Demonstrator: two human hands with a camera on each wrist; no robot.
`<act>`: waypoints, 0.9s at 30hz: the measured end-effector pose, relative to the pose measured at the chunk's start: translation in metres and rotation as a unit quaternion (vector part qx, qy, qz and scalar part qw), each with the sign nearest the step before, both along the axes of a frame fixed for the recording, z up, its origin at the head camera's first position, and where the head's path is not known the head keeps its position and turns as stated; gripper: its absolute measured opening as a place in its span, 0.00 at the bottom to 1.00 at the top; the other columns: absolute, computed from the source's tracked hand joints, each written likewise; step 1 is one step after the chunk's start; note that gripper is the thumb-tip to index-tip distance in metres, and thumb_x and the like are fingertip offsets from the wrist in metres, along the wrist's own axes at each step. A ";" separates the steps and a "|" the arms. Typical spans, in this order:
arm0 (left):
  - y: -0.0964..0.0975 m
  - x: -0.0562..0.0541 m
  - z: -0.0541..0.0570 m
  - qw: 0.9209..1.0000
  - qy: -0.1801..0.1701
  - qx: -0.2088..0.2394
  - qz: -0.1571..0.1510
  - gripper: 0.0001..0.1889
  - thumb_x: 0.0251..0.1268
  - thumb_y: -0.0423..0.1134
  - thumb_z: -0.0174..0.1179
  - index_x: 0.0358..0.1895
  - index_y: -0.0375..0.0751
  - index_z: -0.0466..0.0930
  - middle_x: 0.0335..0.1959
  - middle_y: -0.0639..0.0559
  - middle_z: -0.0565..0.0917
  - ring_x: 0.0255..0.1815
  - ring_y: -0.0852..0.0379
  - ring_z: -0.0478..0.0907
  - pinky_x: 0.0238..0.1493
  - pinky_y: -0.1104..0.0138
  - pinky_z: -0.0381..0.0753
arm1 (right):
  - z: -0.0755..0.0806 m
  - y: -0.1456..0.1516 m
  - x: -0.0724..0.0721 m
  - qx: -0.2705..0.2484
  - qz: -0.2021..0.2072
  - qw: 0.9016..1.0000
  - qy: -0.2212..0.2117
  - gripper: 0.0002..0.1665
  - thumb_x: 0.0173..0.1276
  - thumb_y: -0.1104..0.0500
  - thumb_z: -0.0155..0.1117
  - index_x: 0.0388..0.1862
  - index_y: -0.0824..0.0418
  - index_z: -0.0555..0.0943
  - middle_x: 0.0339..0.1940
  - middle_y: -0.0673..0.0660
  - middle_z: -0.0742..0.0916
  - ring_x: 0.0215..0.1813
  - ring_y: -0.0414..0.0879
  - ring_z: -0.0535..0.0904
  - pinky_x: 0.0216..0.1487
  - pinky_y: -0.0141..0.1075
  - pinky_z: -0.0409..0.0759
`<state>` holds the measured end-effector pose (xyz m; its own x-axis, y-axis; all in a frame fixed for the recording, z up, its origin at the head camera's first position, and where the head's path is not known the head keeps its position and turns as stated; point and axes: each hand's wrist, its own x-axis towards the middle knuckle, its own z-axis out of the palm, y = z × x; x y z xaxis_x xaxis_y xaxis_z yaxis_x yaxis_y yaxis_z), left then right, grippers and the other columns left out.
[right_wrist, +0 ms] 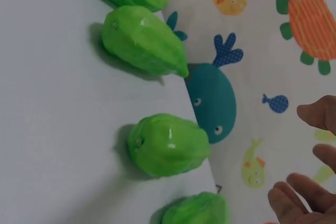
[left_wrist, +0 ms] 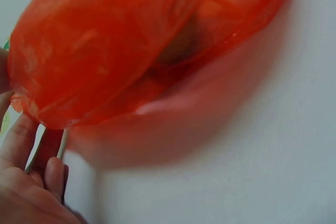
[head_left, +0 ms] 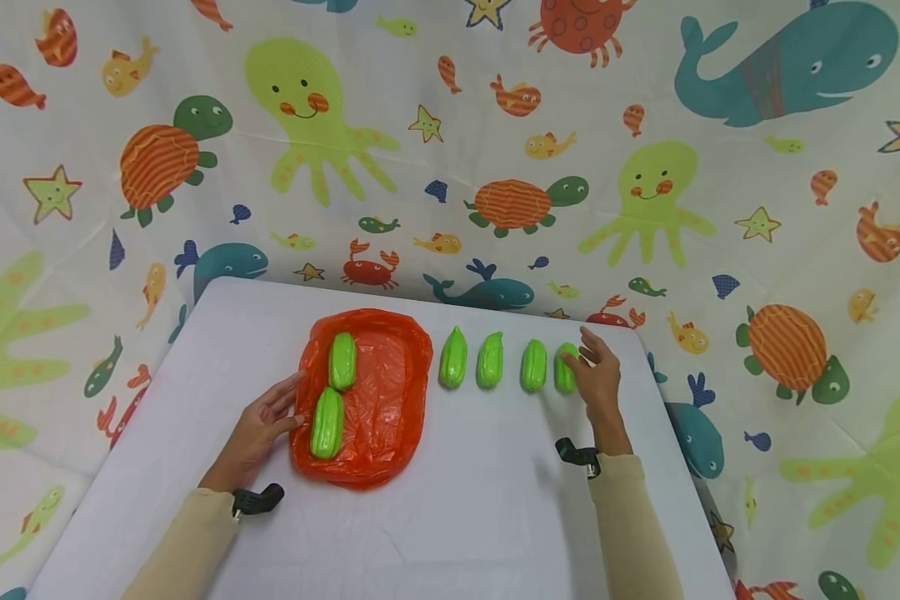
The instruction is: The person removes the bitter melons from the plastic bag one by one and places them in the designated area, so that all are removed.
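Observation:
Spread out on the table's left half is a red plastic bag [head_left: 375, 400], open at the top like a shallow bowl. Two glossy green ridged gourds, an upper one [head_left: 342, 362] and a lower one [head_left: 327, 423], lie along its left side. My left hand [head_left: 258, 429] holds the bag's left edge; in the left wrist view the fingers [left_wrist: 21, 140] meet the red film. Several more such gourds [head_left: 453, 358] stand in a row right of the bag. Over the rightmost gourd [head_left: 564, 368] hovers my right hand [head_left: 598, 375], its fingers spread and holding nothing.
The white table [head_left: 450, 517] ends at the back against a hanging cloth [head_left: 450, 150] printed with sea animals. A dark wrist camera [head_left: 258, 500] sits on the left wrist, another camera [head_left: 576, 452] on the right.

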<state>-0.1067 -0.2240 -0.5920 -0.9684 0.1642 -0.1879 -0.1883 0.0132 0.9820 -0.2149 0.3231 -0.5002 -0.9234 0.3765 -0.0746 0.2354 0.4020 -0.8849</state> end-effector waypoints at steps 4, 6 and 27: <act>0.000 0.000 0.000 1.000 0.001 0.000 0.001 0.40 0.79 0.39 0.63 0.87 0.54 0.54 0.89 0.46 0.56 0.89 0.50 0.54 0.72 0.84 0.66 | 0.012 -0.012 0.004 -0.016 0.012 1.000 0.006 0.39 0.75 0.61 0.71 0.81 0.44 0.71 0.83 0.56 0.74 0.82 0.57 0.70 0.82 0.50 0.70; 0.000 0.000 -0.001 1.000 0.002 0.000 0.001 0.40 0.79 0.39 0.63 0.87 0.54 0.54 0.89 0.46 0.56 0.89 0.51 0.54 0.72 0.84 0.66 | 0.017 -0.017 0.006 -0.022 0.023 0.999 0.014 0.39 0.75 0.61 0.71 0.81 0.44 0.72 0.83 0.55 0.74 0.82 0.56 0.71 0.82 0.50 0.70; 0.000 0.000 -0.002 1.000 0.000 0.003 0.003 0.40 0.79 0.40 0.63 0.87 0.54 0.54 0.89 0.47 0.56 0.89 0.51 0.53 0.73 0.82 0.66 | 0.027 -0.097 0.032 -0.064 0.121 0.990 0.042 0.38 0.72 0.58 0.74 0.79 0.43 0.74 0.80 0.50 0.77 0.80 0.52 0.73 0.80 0.47 0.73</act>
